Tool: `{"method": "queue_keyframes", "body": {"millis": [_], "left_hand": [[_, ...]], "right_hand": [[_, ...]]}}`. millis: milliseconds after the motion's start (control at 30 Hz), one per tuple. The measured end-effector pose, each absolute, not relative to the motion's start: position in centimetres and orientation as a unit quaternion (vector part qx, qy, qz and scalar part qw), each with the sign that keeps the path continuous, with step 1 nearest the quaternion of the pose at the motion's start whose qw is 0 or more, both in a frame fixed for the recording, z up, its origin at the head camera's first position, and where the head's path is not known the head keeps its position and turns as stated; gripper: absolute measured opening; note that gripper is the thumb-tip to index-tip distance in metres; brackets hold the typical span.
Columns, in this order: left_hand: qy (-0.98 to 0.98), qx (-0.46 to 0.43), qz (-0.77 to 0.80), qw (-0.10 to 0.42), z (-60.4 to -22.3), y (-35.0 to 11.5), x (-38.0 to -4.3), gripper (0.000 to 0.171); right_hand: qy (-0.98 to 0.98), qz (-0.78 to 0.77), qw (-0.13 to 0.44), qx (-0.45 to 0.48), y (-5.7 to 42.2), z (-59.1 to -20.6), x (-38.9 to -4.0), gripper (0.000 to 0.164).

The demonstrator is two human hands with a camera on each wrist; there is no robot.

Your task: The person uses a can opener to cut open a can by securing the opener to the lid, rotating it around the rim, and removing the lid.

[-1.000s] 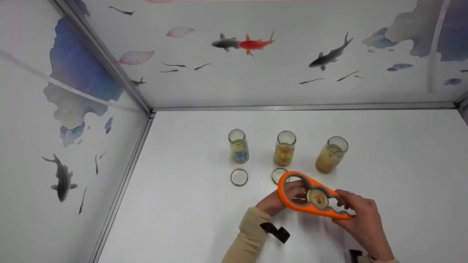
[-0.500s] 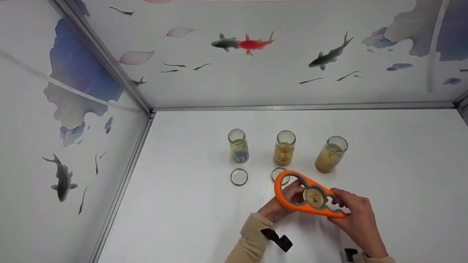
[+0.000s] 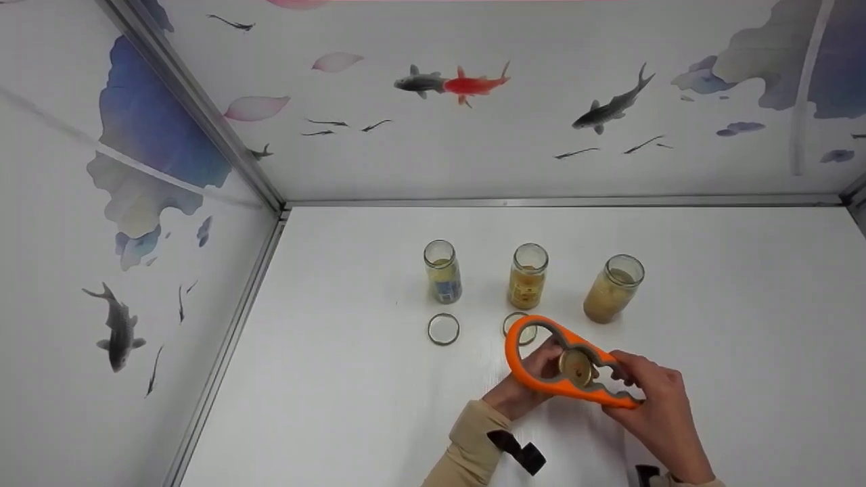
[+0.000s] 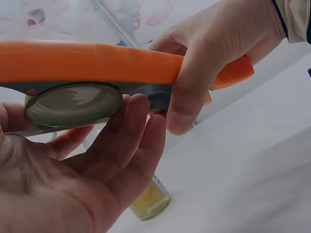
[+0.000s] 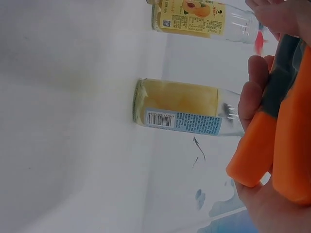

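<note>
My right hand [image 3: 659, 406] grips the handles of an orange and grey jar opener [image 3: 513, 355], held over the front of the table. A gold jar lid [image 3: 576, 367] sits in the opener's inner curve, its hollow underside facing down in the left wrist view. From beneath, my left hand [image 3: 521, 389] holds this lid between thumb and curled fingers, as the left wrist view shows. Behind the hands stand three lidless glass jars of yellowish contents: a left jar [image 3: 443, 281], a middle jar [image 3: 528, 284] and a right jar [image 3: 612, 294].
One loose lid [image 3: 444, 329] lies in front of the left jar. A second loose lid [image 3: 512, 320], partly covered by the opener, lies before the middle jar. Printed wall panels [image 3: 500, 162] border the white table [image 3: 338, 379] at the back and left.
The opener and both hands have shifted slightly left. The gold lid has tilted and moved a little left within the opener. The jars and loose lids stay where they were.
</note>
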State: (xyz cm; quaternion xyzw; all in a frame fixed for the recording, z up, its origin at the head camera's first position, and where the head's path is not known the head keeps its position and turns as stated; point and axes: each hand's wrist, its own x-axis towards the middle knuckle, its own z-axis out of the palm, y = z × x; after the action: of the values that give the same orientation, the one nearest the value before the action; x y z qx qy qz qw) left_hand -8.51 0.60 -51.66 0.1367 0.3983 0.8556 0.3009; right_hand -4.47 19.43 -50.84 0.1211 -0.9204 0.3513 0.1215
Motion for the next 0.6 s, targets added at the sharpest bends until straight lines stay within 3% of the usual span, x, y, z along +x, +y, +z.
{"method": "queue_keyframes", "body": {"millis": [600], "left_hand": [[0.512,0.140,0.793,0.299,-52.08,1.02,-8.75,0.036]], "right_hand": [[-0.920,0.349,0.146,0.097,20.43,-50.82,-3.77,0.067]]}}
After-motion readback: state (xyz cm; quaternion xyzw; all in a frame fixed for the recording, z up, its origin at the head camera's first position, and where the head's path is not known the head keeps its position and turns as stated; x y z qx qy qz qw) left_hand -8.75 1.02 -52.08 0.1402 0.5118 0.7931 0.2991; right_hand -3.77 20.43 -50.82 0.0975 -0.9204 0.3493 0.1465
